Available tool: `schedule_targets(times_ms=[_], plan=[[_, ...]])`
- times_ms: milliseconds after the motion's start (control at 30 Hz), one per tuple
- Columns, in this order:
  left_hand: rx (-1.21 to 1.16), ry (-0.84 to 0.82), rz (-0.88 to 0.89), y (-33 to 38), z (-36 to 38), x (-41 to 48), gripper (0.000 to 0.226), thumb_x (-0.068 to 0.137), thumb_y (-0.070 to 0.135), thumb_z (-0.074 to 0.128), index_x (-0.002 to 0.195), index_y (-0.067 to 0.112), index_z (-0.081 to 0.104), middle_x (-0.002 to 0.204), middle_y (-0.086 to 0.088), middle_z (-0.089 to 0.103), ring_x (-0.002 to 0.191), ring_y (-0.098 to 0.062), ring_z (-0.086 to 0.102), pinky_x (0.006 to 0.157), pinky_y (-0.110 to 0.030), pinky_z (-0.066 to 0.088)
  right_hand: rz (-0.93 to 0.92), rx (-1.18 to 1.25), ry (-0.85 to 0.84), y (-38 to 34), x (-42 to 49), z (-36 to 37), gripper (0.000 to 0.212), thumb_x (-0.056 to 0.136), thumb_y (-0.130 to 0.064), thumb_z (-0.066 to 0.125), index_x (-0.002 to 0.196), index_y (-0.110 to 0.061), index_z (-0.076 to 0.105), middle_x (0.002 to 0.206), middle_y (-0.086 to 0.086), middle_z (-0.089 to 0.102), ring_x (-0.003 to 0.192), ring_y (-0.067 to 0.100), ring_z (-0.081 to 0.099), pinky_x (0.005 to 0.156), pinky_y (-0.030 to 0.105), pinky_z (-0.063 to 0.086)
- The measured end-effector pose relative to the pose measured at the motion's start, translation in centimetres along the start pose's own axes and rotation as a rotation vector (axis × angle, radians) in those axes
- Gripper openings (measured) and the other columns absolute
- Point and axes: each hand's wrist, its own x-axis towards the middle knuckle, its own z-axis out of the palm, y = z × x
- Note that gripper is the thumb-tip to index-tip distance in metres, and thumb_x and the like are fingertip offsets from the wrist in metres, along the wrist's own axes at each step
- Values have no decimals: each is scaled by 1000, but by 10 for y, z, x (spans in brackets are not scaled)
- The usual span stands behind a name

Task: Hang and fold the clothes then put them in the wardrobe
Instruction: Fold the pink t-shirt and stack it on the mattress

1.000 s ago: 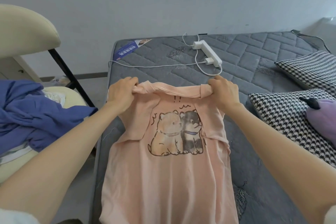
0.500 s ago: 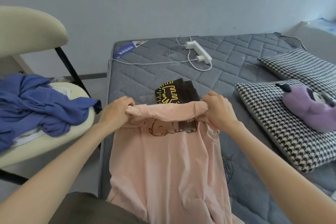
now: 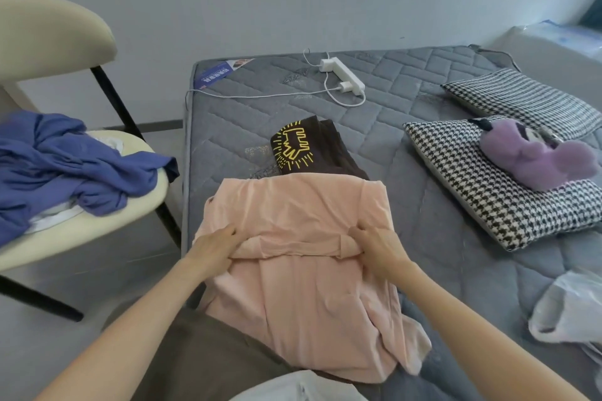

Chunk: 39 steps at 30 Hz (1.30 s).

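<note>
Our pink shirt (image 3: 293, 205) lies folded over at frame centre on the grey mattress (image 3: 423, 81). Our left hand (image 3: 213, 249) and right hand (image 3: 379, 246) each pinch its folded-back edge. Just above lies a brown printed shirt (image 3: 303, 150); blue clothes (image 3: 65, 159) drape a chair (image 3: 97, 251) at left.

The shirt (image 3: 299, 205) lies on the bed (image 3: 423, 81) right in front of me. Its near end comes off the edge onto my lap (image 3: 202, 355). My left hand (image 3: 215, 249) holds a fold on its left side and my right hand (image 3: 378, 246) holds the fold on its right side. Behind the shirt lies a folded top (image 3: 309, 146), its near end under the shirt. Further back is a plug bar (image 3: 342, 76). To the right are two pillows, the far pillow (image 3: 527, 98) behind the near pillow (image 3: 482, 192). A toy (image 3: 534, 156) lies on the near one. A bag (image 3: 573, 306) lies on the bed at my right. A chair (image 3: 107, 221) stands left of the bed, with clothes (image 3: 65, 166) on its seat.
</note>
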Motion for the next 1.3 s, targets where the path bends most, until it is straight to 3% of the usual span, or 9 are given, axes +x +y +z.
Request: schedule_targets(times_ms=[233, 400, 533, 600, 700, 867, 1033, 1200, 1300], plan=[[-195, -106, 68, 0, -3, -3, 59, 72, 37, 67, 128, 42, 48, 107, 10, 37, 101, -10, 40, 70, -25, 39, -66, -17, -289, -10, -4, -4, 54, 79, -36, 61, 129, -35, 41, 111, 2, 40, 90, 23, 47, 73, 34, 44], [-567, -177, -22, 5, -7, 1, 48, 62, 72, 70, 61, 24, 65, 82, 9, 52, 77, -2, 49, 72, -21, 40, -86, 26, -578, -21, 8, -25, 38, 83, -37, 64, 120, -43, 59, 107, -4, 34, 110, 21, 41, 90, 35, 39], [-709, -10, -111, 4, -14, 8, 55, 85, 61, 56, 56, 15, 62, 44, 12, 40, 45, -2, 38, 54, -22, 28, -78, 290, -380, -37, 26, -30, 26, 86, -24, 54, 106, -22, 70, 106, 3, 56, 102, 19, 48, 85, 26, 40], [-692, 150, -160, -2, -16, 15, 43, 90, 42, 55, 54, 20, 48, 53, 8, 46, 58, -12, 47, 56, -25, 31, -61, 338, -264, -44, 38, -30, 24, 90, -21, 51, 108, -21, 68, 106, 5, 54, 97, 19, 47, 80, 26, 38], [-717, 383, -284, -11, -20, 27, 15, 93, 24, 53, 84, 18, 64, 89, 1, 57, 82, -20, 57, 69, -30, 42, -56, 354, -112, -54, 64, -27, 24, 93, -22, 49, 113, -24, 63, 117, 5, 52, 111, 24, 47, 93, 34, 41], [-917, 468, -549, -30, -22, 57, 32, 97, 17, 43, 125, 8, 56, 124, -12, 55, 109, -28, 56, 94, -39, 46, -90, 362, 77, -70, 111, -30, 29, 92, -19, 51, 120, -22, 58, 129, 1, 50, 119, 23, 44, 102, 38, 36], [-975, 388, -671, -41, -24, 91, 36, 98, 27, 39, 117, 6, 62, 120, -14, 62, 113, -35, 54, 99, -44, 44, -123, 289, 89, -82, 165, -27, 38, 95, -18, 45, 131, -19, 53, 133, 1, 50, 124, 22, 41, 104, 36, 33], [-1160, 311, -848, -53, -26, 120, 50, 92, 48, 46, 55, 14, 44, 64, -5, 51, 78, -29, 51, 79, -37, 42, -37, 254, 26, -93, 197, -15, 41, 97, -26, 43, 137, -19, 47, 132, 5, 54, 123, 26, 43, 104, 37, 30], [-1203, 262, -863, -58, -28, 132, 45, 87, 54, 51, 63, 16, 49, 67, 1, 51, 71, -22, 53, 87, -35, 42, -16, 160, 32, -97, 203, -10, 36, 99, -31, 34, 128, -19, 53, 123, 4, 56, 117, 26, 40, 100, 41, 29]])
